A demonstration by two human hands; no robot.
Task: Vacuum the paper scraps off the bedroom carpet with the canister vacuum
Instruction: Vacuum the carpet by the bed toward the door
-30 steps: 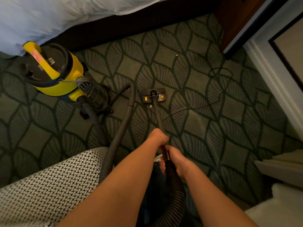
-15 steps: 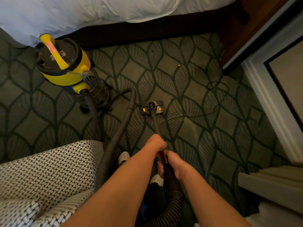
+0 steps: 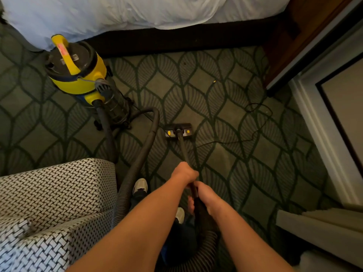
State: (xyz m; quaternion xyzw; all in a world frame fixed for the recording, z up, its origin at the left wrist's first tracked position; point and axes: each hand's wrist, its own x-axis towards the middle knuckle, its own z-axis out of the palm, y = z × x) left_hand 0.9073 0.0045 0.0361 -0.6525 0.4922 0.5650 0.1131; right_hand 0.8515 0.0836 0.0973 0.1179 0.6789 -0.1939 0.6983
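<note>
A yellow and black canister vacuum (image 3: 78, 75) stands on the green leaf-patterned carpet (image 3: 225, 163) near the bed. Its ribbed hose (image 3: 141, 154) loops round to a black wand (image 3: 183, 150). The wand ends in a floor head (image 3: 178, 130) with yellow marks, flat on the carpet in the middle of the view. My left hand (image 3: 184, 173) grips the wand higher up. My right hand (image 3: 204, 197) grips it just below, where the hose joins. One small yellowish scrap (image 3: 214, 81) lies on the carpet beyond the head, to its right.
A bed with white bedding (image 3: 137, 10) runs along the top. A woven-pattern armchair (image 3: 49, 203) fills the lower left. A thin black cord (image 3: 245, 138) trails on the carpet to the right. Wooden furniture (image 3: 290, 46) and a white door frame (image 3: 318, 124) stand at right. My shoes (image 3: 139, 186) show below.
The view has tilted and pulled back, so the vacuum and floor head sit lower in the picture. Both hands keep their grip on the wand; the head looks slightly nearer me.
</note>
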